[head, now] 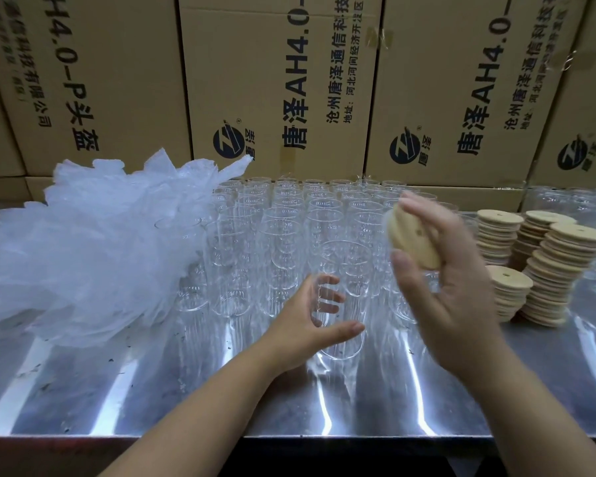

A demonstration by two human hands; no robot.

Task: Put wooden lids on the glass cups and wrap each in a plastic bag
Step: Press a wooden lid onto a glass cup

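Glass cups, clear and rimless (pixel 289 215), stand in close rows against a wall of brown printed cardboard cartons (pixel 279 80), which keeps the stock to the back of the ribbed, shiny metal table (pixel 152 390) and leaves its near strip for working. A loose heap of thin, translucent plastic bags (pixel 93 242) lies to the left of the rows, and leaning stacks of round, pale wooden lids with small holes (pixel 561 270) stand to the right, so each supply sits on the side of the hand likely to reach for it. The left hand (pixel 300 325) has its fingers curled round the far wall of the nearest front-row cup (pixel 348 270), thumb on the near side, probably to steady it. The right hand (pixel 455 297), blurred, grips a single wooden lid (pixel 412 239) tilted on edge, above and just right of that cup's mouth, seemingly ready to cap it.
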